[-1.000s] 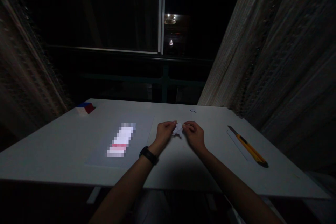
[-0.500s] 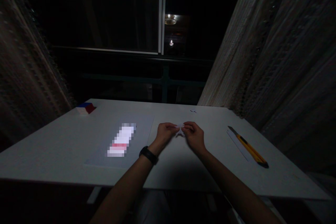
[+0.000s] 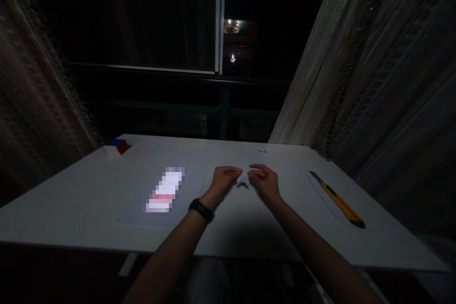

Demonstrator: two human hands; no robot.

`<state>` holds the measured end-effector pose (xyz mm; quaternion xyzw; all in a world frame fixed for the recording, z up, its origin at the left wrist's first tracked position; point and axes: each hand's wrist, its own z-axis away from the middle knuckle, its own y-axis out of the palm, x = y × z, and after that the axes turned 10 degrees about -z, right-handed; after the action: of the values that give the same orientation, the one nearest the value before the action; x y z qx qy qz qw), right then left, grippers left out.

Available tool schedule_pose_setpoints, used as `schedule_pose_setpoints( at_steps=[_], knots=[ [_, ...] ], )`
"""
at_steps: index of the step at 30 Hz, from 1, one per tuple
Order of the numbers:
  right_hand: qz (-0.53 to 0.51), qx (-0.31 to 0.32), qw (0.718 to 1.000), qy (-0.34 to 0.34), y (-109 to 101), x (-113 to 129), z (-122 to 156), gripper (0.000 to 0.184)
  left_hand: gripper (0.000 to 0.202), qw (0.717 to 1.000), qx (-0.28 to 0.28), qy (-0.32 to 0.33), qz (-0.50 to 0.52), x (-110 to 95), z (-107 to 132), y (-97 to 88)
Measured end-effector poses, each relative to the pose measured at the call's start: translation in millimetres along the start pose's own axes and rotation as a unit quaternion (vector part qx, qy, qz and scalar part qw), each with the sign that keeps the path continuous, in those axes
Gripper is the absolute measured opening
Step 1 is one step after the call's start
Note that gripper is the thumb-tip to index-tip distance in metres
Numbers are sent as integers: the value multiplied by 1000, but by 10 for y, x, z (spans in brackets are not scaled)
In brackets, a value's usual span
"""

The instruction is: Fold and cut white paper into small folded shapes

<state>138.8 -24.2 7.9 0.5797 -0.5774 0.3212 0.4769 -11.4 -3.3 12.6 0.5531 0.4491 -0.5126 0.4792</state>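
Note:
A small folded piece of white paper [image 3: 243, 178] is held just above the white table [image 3: 81, 199], near its middle. My left hand [image 3: 223, 181], with a dark watch on its wrist, pinches the paper's left side with closed fingers. My right hand [image 3: 265, 183] pinches its right side, fingers curled together. Both hands meet at the paper, and most of it is hidden between the fingertips.
A yellow utility knife [image 3: 338, 202] lies beside a white ruler [image 3: 325, 197] at the right. A sheet with a blurred patch [image 3: 164, 190] lies to the left, and a red-blue block [image 3: 116, 146] sits at the far left corner. Tiny paper scraps [image 3: 262, 151] lie beyond the hands. Curtains hang on both sides.
The hands stayed in place and kept working the small paper; it tilted flat between the fingers, then shows again as a folded shape.

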Motion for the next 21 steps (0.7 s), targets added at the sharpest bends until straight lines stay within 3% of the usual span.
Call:
schedule_pose_setpoints(
  at_steps=[8, 14, 21],
  knots=[
    [-6, -10, 1000, 3, -31, -76, -28, 34, 41, 999, 40, 30, -17, -4, -1, -9],
    [10, -9, 1000, -1, -35, -86, -29, 27, 41, 990, 4, 77, -116, 17, -31, -2],
    [27, -14, 1000, -5, -22, -69, -27, 24, 32, 935, -52, 199, -290, 14, 40, -6]
  ],
)
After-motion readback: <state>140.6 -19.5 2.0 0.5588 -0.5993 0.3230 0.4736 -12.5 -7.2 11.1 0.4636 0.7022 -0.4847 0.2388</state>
